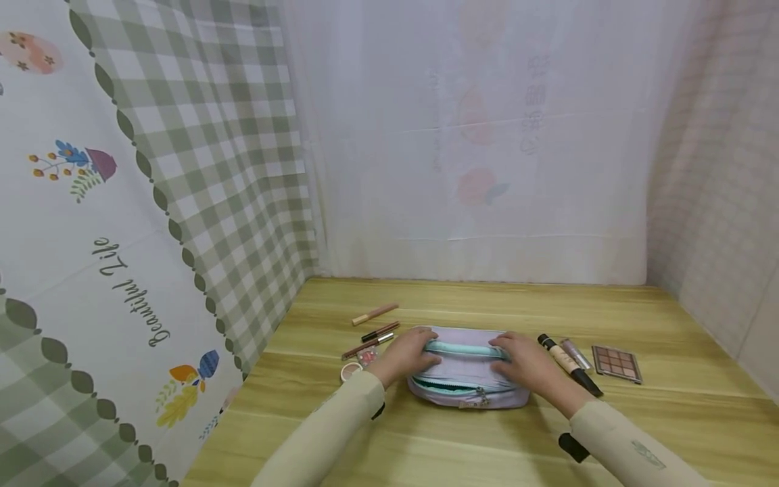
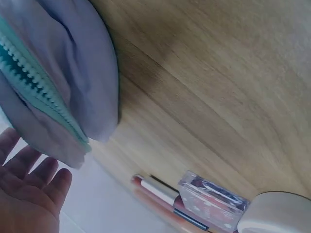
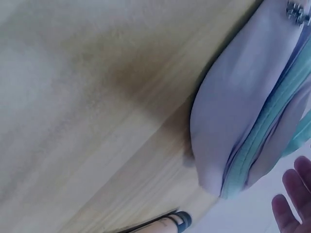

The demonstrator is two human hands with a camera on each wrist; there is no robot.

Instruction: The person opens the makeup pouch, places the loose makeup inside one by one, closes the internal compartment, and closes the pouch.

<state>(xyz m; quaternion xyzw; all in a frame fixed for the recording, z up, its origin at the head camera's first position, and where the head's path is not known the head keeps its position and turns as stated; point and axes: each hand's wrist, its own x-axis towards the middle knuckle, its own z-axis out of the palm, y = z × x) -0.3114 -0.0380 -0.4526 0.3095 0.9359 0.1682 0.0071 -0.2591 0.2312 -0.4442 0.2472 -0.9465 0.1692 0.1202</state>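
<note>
Steadying a lilac pouch (image 1: 465, 379) with both hands in the head view, at about 5 o'clock from the frame's middle, on a wooden table (image 1: 389, 446). Resting the left hand (image 1: 406, 355) at the pouch's 10 o'clock and the right hand (image 1: 531, 362) at its 2 o'clock, near the two ends of a mint handle (image 1: 465, 349). Leaving the front zip (image 1: 447, 387) partly undone, with slim cosmetic sticks (image 1: 375, 314) lying toward 10 o'clock and a black-ended tube (image 1: 566, 362) and a palette (image 1: 617, 364) toward 3 o'clock. Apparently working at positioning the pouch, and probably calling next for a firm hold on one end while drawing the zip pull (image 1: 483, 398) along.

Catching the pouch at 10 o'clock in the left wrist view, with the zip's teeth parted. Showing the left hand at 8 o'clock, its fingers spaced and relaxed beside the pouch. Spotting a clear case (image 2: 211, 201) at 5 o'clock.

Framing the pouch at 3 o'clock in the right wrist view. Showing the right hand at 4 o'clock, with fingers extended and loosely bent, gripping nothing visible; leaving the thumb's contact impossible to tell.
</note>
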